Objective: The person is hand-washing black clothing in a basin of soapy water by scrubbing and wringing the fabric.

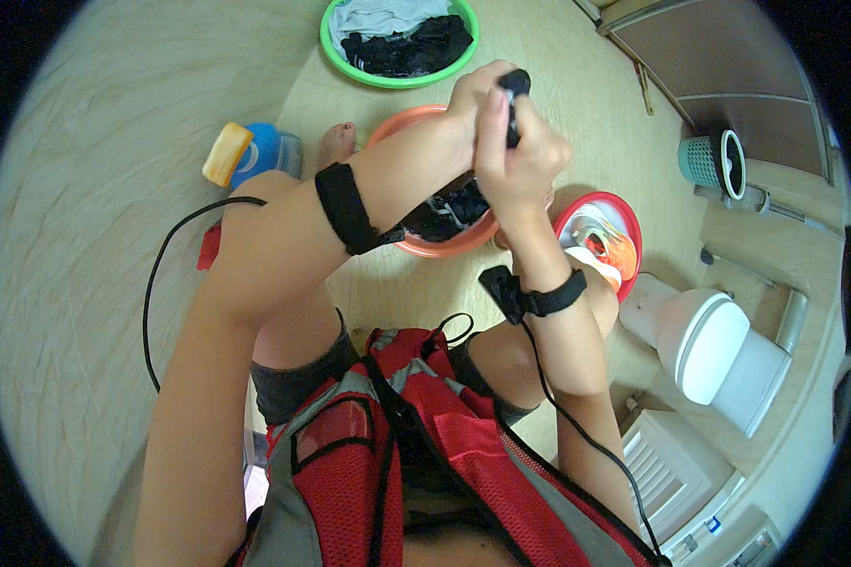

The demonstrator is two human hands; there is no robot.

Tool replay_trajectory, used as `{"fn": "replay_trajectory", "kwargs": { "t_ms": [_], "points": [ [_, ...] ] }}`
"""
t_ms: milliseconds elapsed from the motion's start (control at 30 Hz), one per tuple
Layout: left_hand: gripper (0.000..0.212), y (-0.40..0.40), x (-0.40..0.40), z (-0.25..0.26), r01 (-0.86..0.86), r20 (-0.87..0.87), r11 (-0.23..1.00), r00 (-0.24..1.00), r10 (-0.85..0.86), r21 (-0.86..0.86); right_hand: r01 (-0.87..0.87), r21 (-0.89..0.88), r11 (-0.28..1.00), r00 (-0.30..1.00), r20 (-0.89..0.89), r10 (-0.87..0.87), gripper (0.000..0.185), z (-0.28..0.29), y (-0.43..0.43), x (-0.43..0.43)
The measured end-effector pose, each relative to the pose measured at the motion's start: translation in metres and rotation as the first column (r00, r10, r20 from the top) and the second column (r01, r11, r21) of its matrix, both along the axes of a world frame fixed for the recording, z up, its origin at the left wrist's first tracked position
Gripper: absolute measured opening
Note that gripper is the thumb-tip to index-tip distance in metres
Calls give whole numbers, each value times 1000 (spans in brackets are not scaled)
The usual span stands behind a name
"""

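Note:
My left hand [479, 88] and my right hand [525, 152] are pressed close together, both closed on a bunched black cloth [516, 85]. They are above the right side of an orange basin [436, 248], which my left forearm partly covers. Dark wet clothing [443, 216] with pale marks lies in that basin. Beyond my hands, a green basin [399, 81] holds a black garment [418, 49] and a light grey-white cloth [379, 15]. To the right, a red basin [637, 234] contains orange and white items [610, 248], partly hidden by my leg.
A blue container [262, 152] with a yellowish bar-shaped object [227, 154] stands at left, near a red item [210, 246]. A white toilet [713, 347], a white slatted stool [670, 475] and a teal bin [701, 163] are at right. Cables run from both forearm straps.

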State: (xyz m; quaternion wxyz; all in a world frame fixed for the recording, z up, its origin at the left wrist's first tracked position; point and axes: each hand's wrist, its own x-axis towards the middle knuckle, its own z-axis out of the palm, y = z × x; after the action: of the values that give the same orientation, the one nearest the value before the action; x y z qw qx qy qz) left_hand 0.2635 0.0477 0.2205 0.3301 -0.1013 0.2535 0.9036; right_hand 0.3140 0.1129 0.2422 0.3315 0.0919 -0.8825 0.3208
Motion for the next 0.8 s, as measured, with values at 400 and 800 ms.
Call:
{"fn": "replay_trajectory", "kwargs": {
  "t_ms": [400,800],
  "points": [
    [28,-37,-34,37,258,-183,912,961,-208,318,28,-891,454,372,431,823,53,-11,60,-2],
    [34,-17,-15,22,228,-275,867,886,-373,-443,7,-783,622,771,400,495,30,28,71,-3]
  ]
}}
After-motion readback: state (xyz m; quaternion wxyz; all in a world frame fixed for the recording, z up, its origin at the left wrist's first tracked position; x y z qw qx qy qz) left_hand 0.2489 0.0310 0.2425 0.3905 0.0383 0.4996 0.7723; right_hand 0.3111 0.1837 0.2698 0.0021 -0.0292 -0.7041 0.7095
